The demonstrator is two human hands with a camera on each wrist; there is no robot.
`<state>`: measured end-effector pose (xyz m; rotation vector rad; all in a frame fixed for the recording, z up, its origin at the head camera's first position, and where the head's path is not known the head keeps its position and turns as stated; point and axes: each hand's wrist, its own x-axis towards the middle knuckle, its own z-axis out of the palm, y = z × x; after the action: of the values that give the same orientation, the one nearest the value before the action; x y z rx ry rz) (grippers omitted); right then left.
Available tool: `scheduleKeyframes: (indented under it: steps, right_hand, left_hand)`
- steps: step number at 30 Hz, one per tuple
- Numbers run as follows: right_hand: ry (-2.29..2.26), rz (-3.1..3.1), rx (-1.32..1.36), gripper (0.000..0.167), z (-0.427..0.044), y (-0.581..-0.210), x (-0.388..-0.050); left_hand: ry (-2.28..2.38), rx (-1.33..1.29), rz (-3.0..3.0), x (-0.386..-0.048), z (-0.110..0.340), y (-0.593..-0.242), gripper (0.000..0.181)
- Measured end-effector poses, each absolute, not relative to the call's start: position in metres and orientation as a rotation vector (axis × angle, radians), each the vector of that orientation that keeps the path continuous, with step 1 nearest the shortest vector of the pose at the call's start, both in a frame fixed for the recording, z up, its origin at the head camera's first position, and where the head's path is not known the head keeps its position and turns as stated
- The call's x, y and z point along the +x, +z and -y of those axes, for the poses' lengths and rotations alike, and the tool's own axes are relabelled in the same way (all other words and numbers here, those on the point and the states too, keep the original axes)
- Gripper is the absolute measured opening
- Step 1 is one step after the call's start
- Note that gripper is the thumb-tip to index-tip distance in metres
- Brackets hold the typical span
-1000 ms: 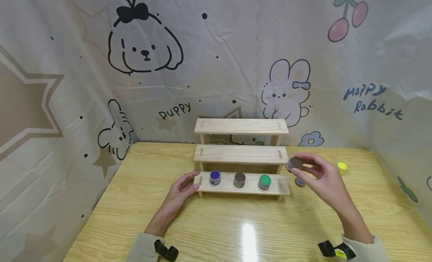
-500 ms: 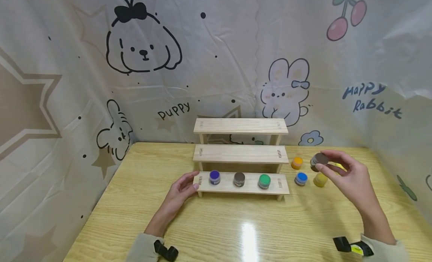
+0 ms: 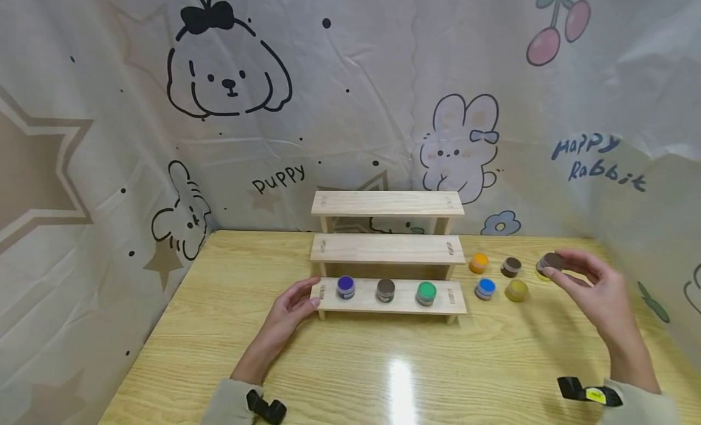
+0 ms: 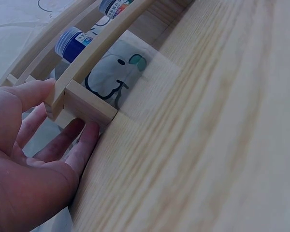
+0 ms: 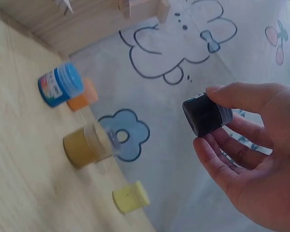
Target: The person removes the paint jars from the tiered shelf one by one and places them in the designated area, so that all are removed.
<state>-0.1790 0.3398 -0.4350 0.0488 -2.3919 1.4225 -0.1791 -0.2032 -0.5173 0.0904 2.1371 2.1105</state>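
A three-tier wooden display rack point(image 3: 389, 249) stands on the table. My left hand point(image 3: 287, 312) grips the left end of its lowest tier, the thumb on the board and fingers against the end leg point(image 4: 89, 104). Along that tier stand a purple-lidded paint jar point(image 3: 345, 287), a dark-lidded one point(image 3: 386, 290) and a green-lidded one point(image 3: 426, 293). To the right of the rack, my right hand point(image 3: 594, 288) pinches a dark paint jar point(image 5: 205, 116) between thumb and fingers, raised above the table. A yellow jar point(image 5: 130, 197) is partly hidden behind it in the head view.
Right of the rack on the table are an orange jar point(image 3: 479, 263), another dark jar point(image 3: 511, 266), a blue jar point(image 3: 484, 289) and an ochre jar point(image 3: 516, 290). A printed cloth point(image 3: 350, 108) hangs behind the table and along its sides.
My right hand has carried the dark jar to the right, away from the rack, uncovering several jars on the table. The left hand has kept its grip on the rack.
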Motion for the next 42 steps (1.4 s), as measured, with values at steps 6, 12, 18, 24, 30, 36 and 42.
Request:
scheduleKeyframes:
  steps: [6,12,18,24,30,36,42]
  right_hand:
    - [1.472,2.42,-0.068,0.039,-0.358,-0.452,-0.182]
    - [1.422,2.527,-0.258,0.046,-0.37,-0.475,-0.186]
    - [1.547,2.499,-0.277,0.045,-0.381,-0.493,-0.189]
    - [1.53,2.543,-0.323,0.049,-0.382,-0.503,-0.189]
    - [1.461,2.603,-0.381,0.056,-0.383,-0.508,-0.19]
    - [1.404,2.643,-0.357,0.064,-0.383,-0.51,-0.191]
    - [1.439,2.629,-0.331,0.059,-0.386,-0.512,-0.19]
  left_hand:
    - [2.123,0.094,-2.118,-0.18,0.204,-0.516,0.05]
    - [2.127,0.096,-2.113,-0.18,0.203,-0.516,0.05]
    - [2.129,0.102,-2.12,-0.179,0.203,-0.516,0.05]
    - [2.126,0.099,-2.127,-0.179,0.203,-0.517,0.05]
    - [2.126,0.089,-2.123,-0.178,0.203,-0.517,0.05]
    - [2.121,0.097,-2.12,-0.178,0.203,-0.516,0.051]
    - [2.118,0.101,-2.117,-0.178,0.203,-0.516,0.051]
